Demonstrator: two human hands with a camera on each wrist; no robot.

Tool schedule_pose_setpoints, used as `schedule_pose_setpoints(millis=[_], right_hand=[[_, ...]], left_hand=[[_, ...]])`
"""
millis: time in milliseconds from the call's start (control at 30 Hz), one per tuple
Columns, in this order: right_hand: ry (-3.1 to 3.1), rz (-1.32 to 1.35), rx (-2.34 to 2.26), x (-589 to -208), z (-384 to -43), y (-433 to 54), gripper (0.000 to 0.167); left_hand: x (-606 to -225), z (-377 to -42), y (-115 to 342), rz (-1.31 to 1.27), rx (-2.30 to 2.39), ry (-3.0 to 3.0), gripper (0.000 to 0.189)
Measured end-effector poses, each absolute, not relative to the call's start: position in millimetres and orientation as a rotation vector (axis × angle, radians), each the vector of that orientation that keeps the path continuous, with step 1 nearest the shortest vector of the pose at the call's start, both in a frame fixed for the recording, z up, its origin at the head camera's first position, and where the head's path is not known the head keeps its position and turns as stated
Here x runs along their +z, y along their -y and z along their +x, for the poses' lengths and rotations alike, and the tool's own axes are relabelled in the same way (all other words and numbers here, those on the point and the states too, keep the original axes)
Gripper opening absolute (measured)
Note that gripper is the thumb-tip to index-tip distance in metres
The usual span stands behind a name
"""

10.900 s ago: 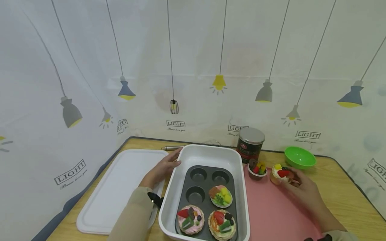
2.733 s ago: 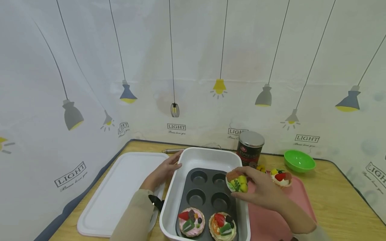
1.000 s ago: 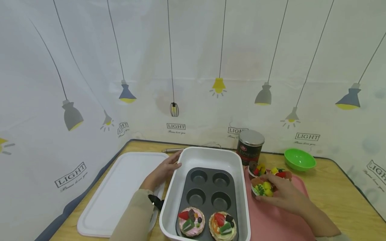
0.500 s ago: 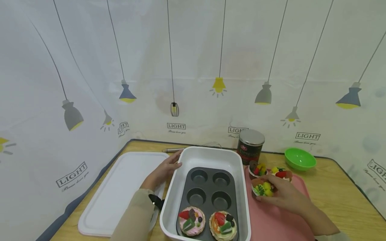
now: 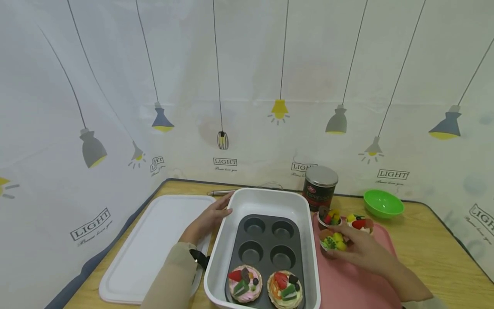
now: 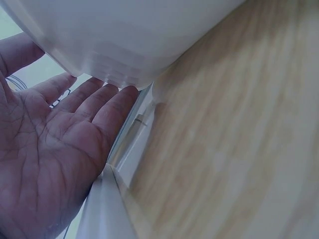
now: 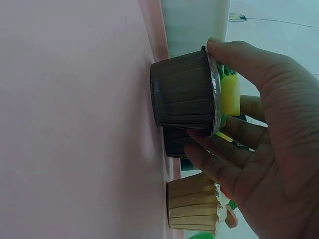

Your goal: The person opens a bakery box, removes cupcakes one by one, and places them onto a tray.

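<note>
In the head view, my right hand (image 5: 360, 250) pinches a cupcake (image 5: 332, 241) with green and yellow fruit on top, over the pink tray (image 5: 343, 283). The right wrist view shows its dark pleated cup (image 7: 184, 92), with the thumb at the rim and fingers on the other side; the base is close to the tray. Behind stand a chocolate fruit cupcake (image 5: 329, 216) and a cream cupcake (image 5: 360, 224) in a tan cup. My left hand (image 5: 206, 219) touches the left wall of the white tub (image 5: 314, 257), fingers extended along its outside and thumb at the rim.
In the tub lies a dark muffin pan (image 5: 266, 244) with two tarts (image 5: 245, 284) in its front cups. A white lid (image 5: 154, 249) lies left. Behind are a whisk (image 5: 224, 192), an espresso tin (image 5: 320, 189) and a green bowl (image 5: 383, 204).
My right hand has carried the green-and-yellow cupcake from the muffin pan to the pink tray, then slightly left there. Earlier it put down the cream cupcake. My left hand stays at the tub.
</note>
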State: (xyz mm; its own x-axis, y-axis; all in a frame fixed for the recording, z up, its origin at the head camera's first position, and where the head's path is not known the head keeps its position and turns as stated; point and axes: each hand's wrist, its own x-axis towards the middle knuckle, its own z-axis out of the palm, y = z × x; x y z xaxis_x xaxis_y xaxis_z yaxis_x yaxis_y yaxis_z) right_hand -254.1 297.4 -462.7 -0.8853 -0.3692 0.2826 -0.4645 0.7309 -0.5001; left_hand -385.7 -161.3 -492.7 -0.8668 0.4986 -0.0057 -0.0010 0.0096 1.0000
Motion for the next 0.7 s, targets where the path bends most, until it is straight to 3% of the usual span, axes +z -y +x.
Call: schedule_pose_setpoints(millis=[333,700], right_hand=[[2.621,0.775,0.713,-437.1,-247.4,-290.4,0.042],[2.587,1.072,0.914,-411.4,-242.3,-229.4,0.038]], left_hand=[[-491.6,-387.1,160.0,0.525,1.916,-1.923,0.069],[-492.2,-384.5,160.9,0.491,1.927,-1.916,0.067]])
